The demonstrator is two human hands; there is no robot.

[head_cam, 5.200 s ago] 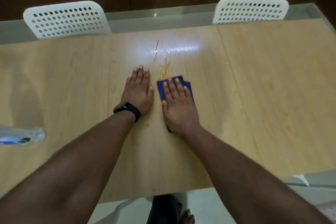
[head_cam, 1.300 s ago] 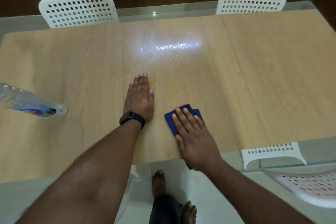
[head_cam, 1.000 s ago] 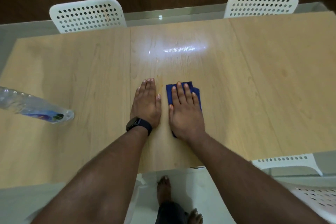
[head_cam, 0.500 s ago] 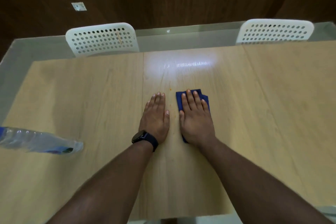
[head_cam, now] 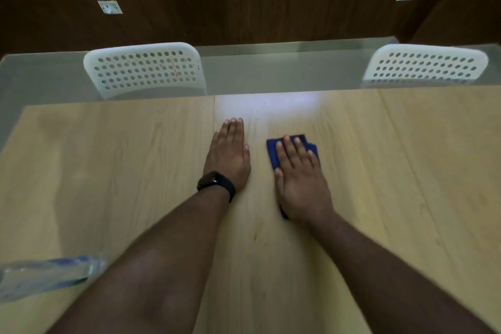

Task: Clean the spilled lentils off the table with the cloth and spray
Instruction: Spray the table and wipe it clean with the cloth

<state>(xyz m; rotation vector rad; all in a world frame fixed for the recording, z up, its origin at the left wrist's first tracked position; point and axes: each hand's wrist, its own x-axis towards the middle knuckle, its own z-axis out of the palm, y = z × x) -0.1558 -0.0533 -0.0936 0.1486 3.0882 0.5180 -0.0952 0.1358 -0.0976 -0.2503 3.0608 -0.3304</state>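
Note:
My right hand (head_cam: 301,179) presses flat, fingers straight, on a folded dark blue cloth (head_cam: 272,151) lying on the light wooden table (head_cam: 135,171); only the cloth's far and left edges show. My left hand (head_cam: 230,156), with a black watch at the wrist, rests flat on the bare wood just left of the cloth. A clear spray bottle (head_cam: 46,275) lies on its side near the table's left front. A small orange fleck (head_cam: 255,237) sits on the wood between my forearms.
Two white perforated chairs stand at the far edge, one at the back left (head_cam: 143,69) and one at the back right (head_cam: 425,65). A dark wooden wall with two sockets lies behind. A bright light reflection glares on the table's far middle.
My right hand has slid the cloth a little to the right, away from my left hand. The view has tilted upward, showing more wall. The orange streak seen several seconds ago is gone.

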